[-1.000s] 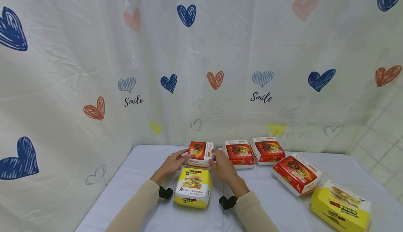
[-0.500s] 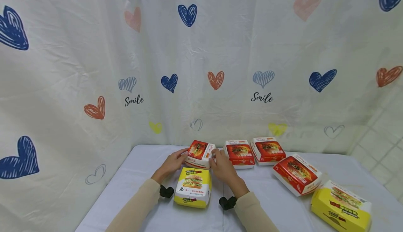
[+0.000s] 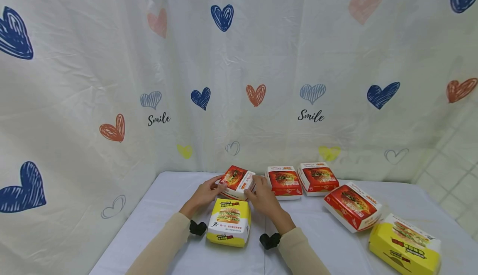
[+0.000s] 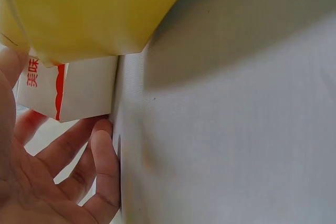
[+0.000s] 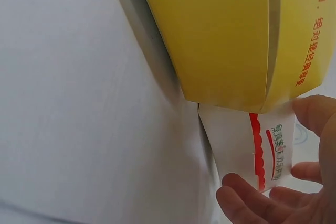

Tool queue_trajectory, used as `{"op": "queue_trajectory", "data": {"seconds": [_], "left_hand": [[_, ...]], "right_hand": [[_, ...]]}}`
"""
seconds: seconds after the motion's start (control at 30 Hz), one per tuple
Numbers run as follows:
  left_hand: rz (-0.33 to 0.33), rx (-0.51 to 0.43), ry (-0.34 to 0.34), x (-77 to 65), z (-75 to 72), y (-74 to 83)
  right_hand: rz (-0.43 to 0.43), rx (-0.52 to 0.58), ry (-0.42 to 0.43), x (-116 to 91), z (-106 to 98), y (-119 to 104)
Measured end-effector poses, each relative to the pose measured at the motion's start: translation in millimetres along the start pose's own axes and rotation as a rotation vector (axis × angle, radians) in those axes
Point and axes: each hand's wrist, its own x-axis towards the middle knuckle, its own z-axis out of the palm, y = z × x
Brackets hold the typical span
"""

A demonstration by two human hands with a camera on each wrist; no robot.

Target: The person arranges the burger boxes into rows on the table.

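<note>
A person in beige sleeves (image 3: 158, 246) pinches a red-and-white box (image 3: 235, 181) from both sides near the far edge of a cloth-covered desk (image 3: 340, 250). The left hand (image 3: 203, 195) bends its fingers against one sloping wall, thumb at the upper edge; the right hand (image 3: 264, 195) grips the opposite side between thumb and fingers. The box, of smooth folded card with a burger picture on its lid, sits at a slant, its white walls edged by a scalloped red stripe. Just in front of it stands a yellow carton (image 3: 228, 223), squarish and blunt-cornered, its glossy faces creased at the folds; whether the two touch cannot be told. To the right, three red cartons (image 3: 285, 182) of similar tapered form rest in a loose arc ending at a second yellow carton (image 3: 404, 244). The pale cloth shows a fine weave in the left wrist view. Behind hangs a wrinkled, faintly shiny white curtain (image 3: 276, 51) printed with scribbled hearts.
</note>
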Motion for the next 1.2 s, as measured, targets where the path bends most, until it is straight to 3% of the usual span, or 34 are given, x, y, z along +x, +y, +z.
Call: {"op": "queue_trajectory", "data": {"seconds": [0.37,0.83,1.2], "left_hand": [[-0.014,0.012,0.021,1.2,1.6,-2.8],[-0.029,0.011,0.068,0.1,3.2,-2.1],[-0.049,0.024,0.062,3.0,3.0,-5.4]], "right_hand": [[0.007,0.055,-0.034,0.8,1.1,4.0],[0.006,0.036,-0.022,2.3,3.5,8.7],[0.019,0.043,-0.036,1.6,3.0,6.6]]}}
